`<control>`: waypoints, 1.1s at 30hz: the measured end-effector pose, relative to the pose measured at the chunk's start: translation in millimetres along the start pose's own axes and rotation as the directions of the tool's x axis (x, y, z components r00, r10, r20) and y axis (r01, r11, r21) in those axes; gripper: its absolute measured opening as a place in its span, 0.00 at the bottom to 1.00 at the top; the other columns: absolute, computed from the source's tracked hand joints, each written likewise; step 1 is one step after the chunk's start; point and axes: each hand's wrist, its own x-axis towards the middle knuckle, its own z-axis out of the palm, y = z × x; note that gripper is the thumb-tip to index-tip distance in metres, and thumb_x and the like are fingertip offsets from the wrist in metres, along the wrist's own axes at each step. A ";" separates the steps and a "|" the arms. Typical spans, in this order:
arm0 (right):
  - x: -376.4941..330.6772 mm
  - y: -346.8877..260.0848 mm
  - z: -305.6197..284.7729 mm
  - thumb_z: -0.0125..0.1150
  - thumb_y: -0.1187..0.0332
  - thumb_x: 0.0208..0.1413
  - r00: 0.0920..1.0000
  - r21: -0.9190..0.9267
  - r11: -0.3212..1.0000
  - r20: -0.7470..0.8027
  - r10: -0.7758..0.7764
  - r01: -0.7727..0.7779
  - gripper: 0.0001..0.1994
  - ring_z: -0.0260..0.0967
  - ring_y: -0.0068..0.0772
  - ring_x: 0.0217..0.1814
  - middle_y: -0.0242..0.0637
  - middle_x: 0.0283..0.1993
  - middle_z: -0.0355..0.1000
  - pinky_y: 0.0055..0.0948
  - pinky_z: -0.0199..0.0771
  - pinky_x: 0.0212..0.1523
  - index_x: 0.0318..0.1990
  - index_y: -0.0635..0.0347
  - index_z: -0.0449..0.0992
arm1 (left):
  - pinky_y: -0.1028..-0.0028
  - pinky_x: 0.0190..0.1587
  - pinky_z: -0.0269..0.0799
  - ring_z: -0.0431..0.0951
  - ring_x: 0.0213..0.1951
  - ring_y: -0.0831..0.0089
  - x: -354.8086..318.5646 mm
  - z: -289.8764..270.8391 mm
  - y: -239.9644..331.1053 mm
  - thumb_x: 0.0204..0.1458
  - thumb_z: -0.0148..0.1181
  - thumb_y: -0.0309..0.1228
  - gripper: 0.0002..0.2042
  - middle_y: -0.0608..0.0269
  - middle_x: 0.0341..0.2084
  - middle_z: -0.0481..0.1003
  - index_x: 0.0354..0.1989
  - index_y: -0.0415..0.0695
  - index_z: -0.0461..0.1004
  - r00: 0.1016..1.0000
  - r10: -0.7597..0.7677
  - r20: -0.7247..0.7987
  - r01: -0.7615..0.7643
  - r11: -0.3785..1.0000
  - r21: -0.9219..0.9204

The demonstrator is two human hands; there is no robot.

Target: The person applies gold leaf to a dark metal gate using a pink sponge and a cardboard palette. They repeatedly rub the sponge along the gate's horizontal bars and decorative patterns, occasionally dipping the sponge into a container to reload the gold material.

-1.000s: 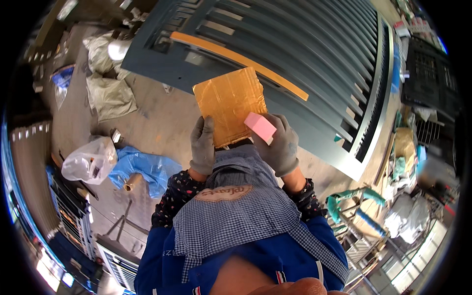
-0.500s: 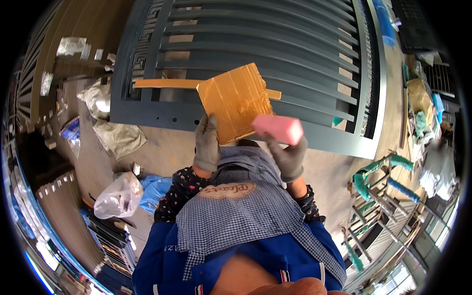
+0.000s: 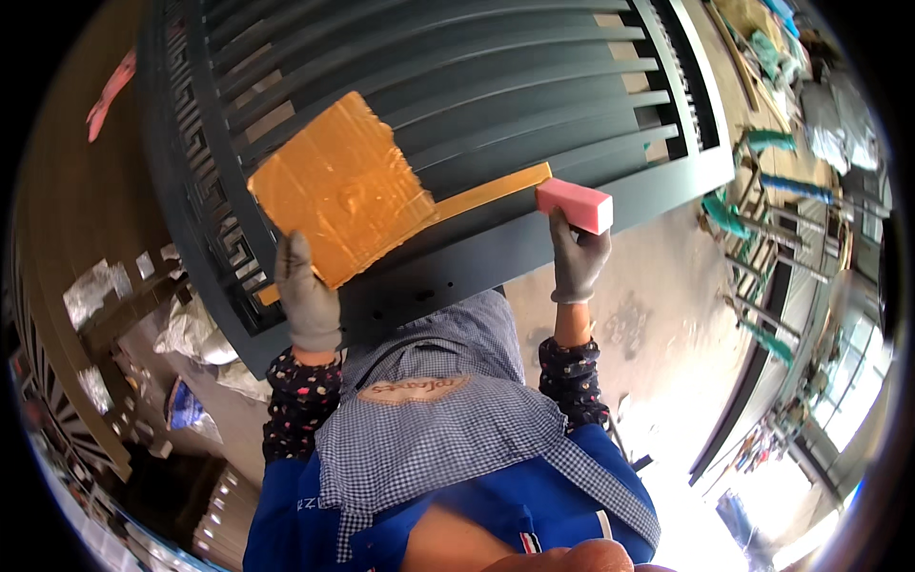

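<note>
Cardboard [image 3: 343, 186], gold-coloured, its lower edge clamped in the left hand [image 3: 310, 296], is overlapping a dark slatted panel [image 3: 505, 238]; rightward, the right hand [image 3: 579, 262] is gripping a pink block [image 3: 572, 203] at the panel's near edge, floor [image 3: 658, 305] spreading beyond. The hands are standing farther apart than before.

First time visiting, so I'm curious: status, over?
Left hand gripping golden cardboard. Right hand holding pink block. Cardboard hides part of golden strip on slatted panel.
</note>
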 end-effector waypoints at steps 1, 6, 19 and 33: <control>-2.8 -2.0 4.1 0.73 0.73 0.54 0.999 -0.072 0.997 -0.014 -0.029 0.028 0.14 0.75 0.22 0.41 0.31 0.40 0.78 0.25 0.75 0.45 0.47 0.64 0.78 | 0.72 0.58 0.73 0.75 0.56 0.72 5.6 -5.2 9.0 0.69 0.53 0.45 0.25 0.60 0.55 0.74 0.63 0.36 0.67 0.999 -0.040 0.013 0.041 0.996 -0.074; -8.5 2.7 21.6 0.73 0.71 0.51 0.987 -0.274 0.956 -0.084 -0.133 0.105 0.15 0.78 0.34 0.41 0.38 0.40 0.77 0.29 0.76 0.46 0.46 0.62 0.79 | 0.69 0.59 0.73 0.75 0.57 0.69 24.8 -38.5 20.9 0.69 0.51 0.48 0.28 0.58 0.58 0.73 0.65 0.35 0.65 0.997 -0.043 0.060 0.038 0.996 0.082; 1.8 3.4 38.7 0.76 0.71 0.49 0.956 -0.463 0.852 -0.035 -0.292 0.244 0.17 0.77 0.47 0.45 0.43 0.43 0.76 0.36 0.77 0.47 0.46 0.61 0.78 | 0.69 0.57 0.75 0.75 0.56 0.68 41.6 -35.1 23.4 0.72 0.43 0.48 0.27 0.55 0.57 0.71 0.64 0.34 0.65 0.990 -0.088 0.107 0.066 0.980 0.190; 14.5 -4.4 42.5 0.74 0.70 0.47 0.932 -0.489 0.809 0.023 -0.362 0.326 0.19 0.77 0.49 0.45 0.43 0.44 0.77 0.38 0.77 0.46 0.47 0.60 0.77 | 0.65 0.60 0.74 0.73 0.59 0.67 42.6 -34.3 21.1 0.72 0.45 0.48 0.28 0.57 0.59 0.69 0.69 0.37 0.62 0.984 -0.121 0.130 0.101 0.983 0.150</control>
